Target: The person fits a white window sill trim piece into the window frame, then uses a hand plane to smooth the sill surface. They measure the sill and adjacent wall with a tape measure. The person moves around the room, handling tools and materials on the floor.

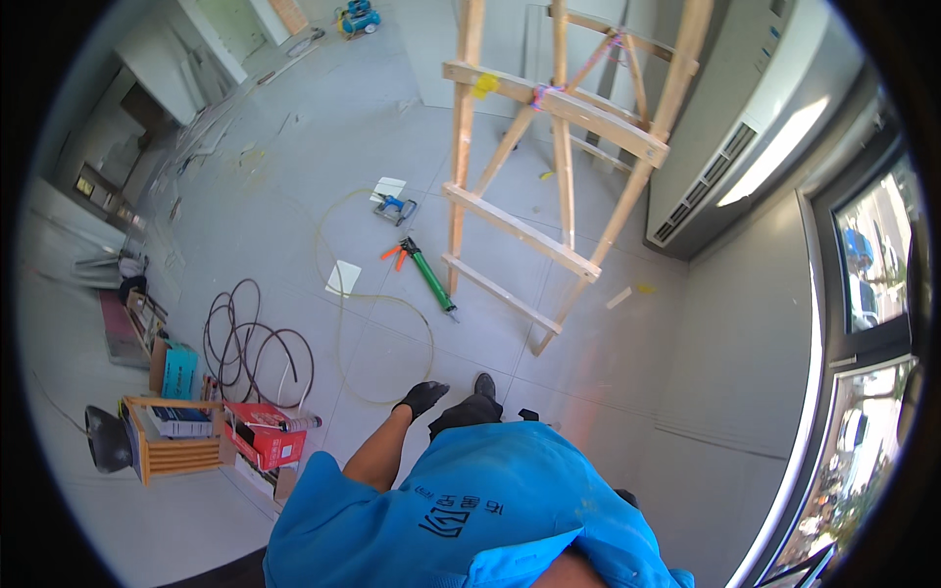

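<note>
My left hand, in a black glove, hangs beside my dark trousers, fingers loosely stretched and nothing visible in them. At the right side of my blue shirt a dark patch may be my right glove, but its fingers are hidden. Ahead on the floor lies a green caulking gun with orange handles, apart from my hands. Beyond it sits a blue and grey hand tool, near a thin yellowish hose. Two pale rectangular pieces, a farther one and a nearer one, lie close by.
A wooden trestle ladder stands ahead to the right. Brown hose coils at left, near a red box and a wooden crate. A blue compressor is far back. Windows line the right.
</note>
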The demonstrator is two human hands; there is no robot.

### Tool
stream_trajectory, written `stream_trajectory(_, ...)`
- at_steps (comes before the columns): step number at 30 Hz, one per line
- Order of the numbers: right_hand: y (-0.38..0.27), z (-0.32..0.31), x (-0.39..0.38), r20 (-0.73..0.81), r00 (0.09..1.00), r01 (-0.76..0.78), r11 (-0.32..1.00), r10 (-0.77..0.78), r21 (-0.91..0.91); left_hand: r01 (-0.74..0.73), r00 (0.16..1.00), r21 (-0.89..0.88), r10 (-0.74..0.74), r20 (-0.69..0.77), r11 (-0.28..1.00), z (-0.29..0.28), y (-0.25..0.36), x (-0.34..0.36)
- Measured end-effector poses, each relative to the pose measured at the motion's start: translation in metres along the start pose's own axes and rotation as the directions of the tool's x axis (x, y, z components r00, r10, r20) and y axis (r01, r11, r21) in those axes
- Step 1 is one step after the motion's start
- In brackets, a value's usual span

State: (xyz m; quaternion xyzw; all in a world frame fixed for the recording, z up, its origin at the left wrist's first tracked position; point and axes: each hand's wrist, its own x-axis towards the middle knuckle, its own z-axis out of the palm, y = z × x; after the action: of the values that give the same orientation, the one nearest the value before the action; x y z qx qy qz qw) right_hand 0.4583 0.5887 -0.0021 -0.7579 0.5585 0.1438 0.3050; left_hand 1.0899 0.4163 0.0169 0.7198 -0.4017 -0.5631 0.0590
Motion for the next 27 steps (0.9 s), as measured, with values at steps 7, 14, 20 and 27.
stream_trajectory(7, -0.013, -0.086, 0.144, -0.012, 0.995, -0.081, 0.855, 0.101, 0.513, -0.273, 0.957, 0.278, 0.288, -0.016, 0.921, -0.061, 0.001, 0.000)
stream_trajectory(14, -0.136, -0.262, 0.276, -0.093, 0.980, -0.035, 0.615, 0.175, 0.788, -0.306, 0.833, 0.489, 0.478, -0.277, 0.817, -0.089, -0.095, 0.005)
stream_trajectory(20, -0.151, -0.268, 0.330, 0.094, 0.988, -0.151, 0.669, 0.121, 0.727, -0.197, 0.858, -0.408, -0.044, -0.512, 0.891, -0.046, -0.164, -0.009)
stream_trajectory(27, -0.087, -0.228, 0.361, -0.151, 0.809, 0.477, 0.785, -0.568, -0.395, 0.336, 0.877, -0.718, -0.480, 0.003, 0.610, -0.026, -0.173, -0.041)
